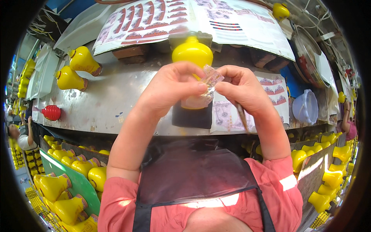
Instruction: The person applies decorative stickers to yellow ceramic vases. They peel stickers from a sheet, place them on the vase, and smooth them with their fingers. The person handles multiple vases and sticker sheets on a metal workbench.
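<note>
Between my two hands is a small see-through decal (211,76) with a faint pinkish print. My left hand (170,86) pinches one side of it, thumb against fingers. The other side is gripped by my right hand (244,87), which also has a thin brown stick-like tool (242,115) tucked in its fingers; the tool's kind is unclear. Just beyond my hands is a glossy yellow vase (192,53), its lower part partly hidden by the hands and decal. A dark pad (191,119) lies below the hands on the metal table (143,96).
Printed decal sheets (154,23) lie across the back, propped on bricks (130,53). Two yellow vases (83,60) lie at left, near a red ribbed object (51,112). A pale bucket (305,107) stands right. Racks of yellow vases (58,187) flank me on both sides.
</note>
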Tool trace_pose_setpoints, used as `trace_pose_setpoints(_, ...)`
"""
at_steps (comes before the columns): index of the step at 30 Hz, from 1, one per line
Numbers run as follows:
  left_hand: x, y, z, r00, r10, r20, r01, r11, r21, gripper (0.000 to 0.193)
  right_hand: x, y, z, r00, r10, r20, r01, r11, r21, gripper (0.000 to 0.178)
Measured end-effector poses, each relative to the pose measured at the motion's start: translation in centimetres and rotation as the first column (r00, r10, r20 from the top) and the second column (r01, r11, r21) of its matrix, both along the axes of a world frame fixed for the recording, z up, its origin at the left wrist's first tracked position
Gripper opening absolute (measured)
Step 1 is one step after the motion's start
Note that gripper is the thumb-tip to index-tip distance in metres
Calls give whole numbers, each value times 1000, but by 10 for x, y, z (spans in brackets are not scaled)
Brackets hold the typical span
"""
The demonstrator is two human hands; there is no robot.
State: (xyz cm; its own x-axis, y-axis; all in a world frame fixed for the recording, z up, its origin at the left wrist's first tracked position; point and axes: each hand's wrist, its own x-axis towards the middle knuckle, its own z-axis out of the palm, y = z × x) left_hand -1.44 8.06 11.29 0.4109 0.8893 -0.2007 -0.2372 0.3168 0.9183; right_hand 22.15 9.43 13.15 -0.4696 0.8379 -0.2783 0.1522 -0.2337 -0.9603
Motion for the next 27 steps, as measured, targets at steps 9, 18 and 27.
trace_pose_setpoints(9,6,0,-1,998,-2,-64,-1,998,-55,22,17,8,-13,994,-87,-59,95,985,143,17)
trace_pose_setpoints(18,15,3,-10,993,8,117,6,992,-124,25,23,-6,-13,988,-87,-126,91,995,27,20)
trace_pose_setpoints(27,24,2,-7,1000,-3,15,5,993,-114,24,23,-3,-10,989,-142,31,131,962,241,24)
